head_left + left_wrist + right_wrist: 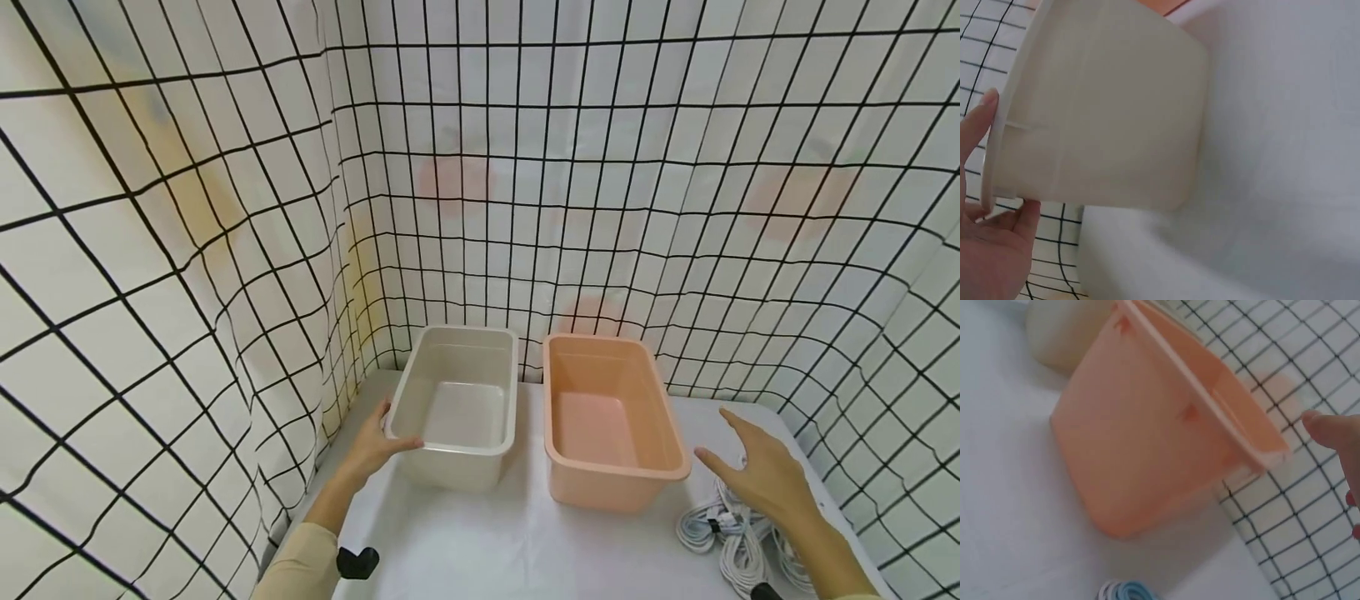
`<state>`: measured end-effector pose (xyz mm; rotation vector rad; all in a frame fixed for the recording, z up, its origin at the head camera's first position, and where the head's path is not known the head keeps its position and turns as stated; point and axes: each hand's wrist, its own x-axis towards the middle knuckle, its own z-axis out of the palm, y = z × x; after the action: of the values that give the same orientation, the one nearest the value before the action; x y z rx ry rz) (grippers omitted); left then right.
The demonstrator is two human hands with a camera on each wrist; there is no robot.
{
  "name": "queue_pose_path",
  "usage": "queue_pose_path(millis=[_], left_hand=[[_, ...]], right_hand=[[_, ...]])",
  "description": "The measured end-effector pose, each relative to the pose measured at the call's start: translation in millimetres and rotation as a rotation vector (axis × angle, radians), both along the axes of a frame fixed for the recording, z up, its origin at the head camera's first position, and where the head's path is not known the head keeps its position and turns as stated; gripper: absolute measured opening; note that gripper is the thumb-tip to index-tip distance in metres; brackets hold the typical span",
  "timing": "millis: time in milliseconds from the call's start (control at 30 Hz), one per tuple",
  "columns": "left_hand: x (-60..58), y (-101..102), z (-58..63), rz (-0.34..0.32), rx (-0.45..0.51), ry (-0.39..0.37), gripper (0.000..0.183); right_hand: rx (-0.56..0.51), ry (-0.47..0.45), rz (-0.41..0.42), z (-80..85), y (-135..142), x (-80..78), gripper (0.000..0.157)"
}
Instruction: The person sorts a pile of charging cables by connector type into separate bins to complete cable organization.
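Observation:
An off-white plastic bin (457, 461) stands on the table at left, with a bare inside floor. My left hand (372, 446) grips its near-left corner, the thumb on the front rim and the fingers along the left side. The left wrist view shows the thumb against the rim and fingertips (1030, 212) under its edge. To the right stands a peach plastic bin (611, 487), also with nothing in it. My right hand (772, 475) hovers right of that bin, thumb and fingers spread apart, touching nothing. Below it lie bundled white cables (742, 550), partly hidden by the hand and forearm.
Black grid netting (577, 158) over pale sheeting encloses the back, left and right sides. A white tabletop (480, 542) runs in front of the bins, and a narrow gap separates the two bins.

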<state>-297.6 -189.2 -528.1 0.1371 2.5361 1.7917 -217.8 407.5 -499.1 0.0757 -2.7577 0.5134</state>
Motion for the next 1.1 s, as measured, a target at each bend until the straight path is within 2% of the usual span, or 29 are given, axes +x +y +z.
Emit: queue_pose_path(millis=[133, 267, 433, 567, 700, 900, 967, 1100], left_hand=[[-1.4, -1.1, -6.8, -0.024, 0.033, 0.002, 0.105], [-2.8, -2.1, -11.0, -0.037, 0.082, 0.009, 0.105], [0.0, -3.4, -9.0, -0.051, 0.128, -0.009, 0.105], [1.8, -3.2, -8.6, -0.057, 0.147, -0.019, 0.102], [1.2, -2.8, -11.2, -0.052, 0.159, -0.012, 0.101], [2.0, -0.7, -11.3, -0.051, 0.129, 0.000, 0.099], [2.4, 0.0, -11.7, -0.047, 0.122, -0.004, 0.099], [2.5, 0.6, -12.2, -0.038, 0.115, -0.009, 0.100]], right_hand=[[-0.017, 0.045, -0.018, -16.6, 16.5, 5.9, 0.090], [-0.070, 0.077, -0.019, -31.4, 27.4, 10.5, 0.081], [-0.137, 0.140, -0.018, -50.3, 31.2, 19.0, 0.067], [-0.146, 0.167, -0.048, -66.0, 34.8, 26.3, 0.060], [-0.164, 0.150, -0.089, -85.9, 40.6, 31.7, 0.055], [-0.123, 0.046, -0.181, -114.7, 45.8, 37.8, 0.054], [-0.117, 0.016, -0.168, -122.5, 48.0, 39.0, 0.052], [-0.072, -0.022, -0.090, -136.3, 54.7, 40.1, 0.052]])
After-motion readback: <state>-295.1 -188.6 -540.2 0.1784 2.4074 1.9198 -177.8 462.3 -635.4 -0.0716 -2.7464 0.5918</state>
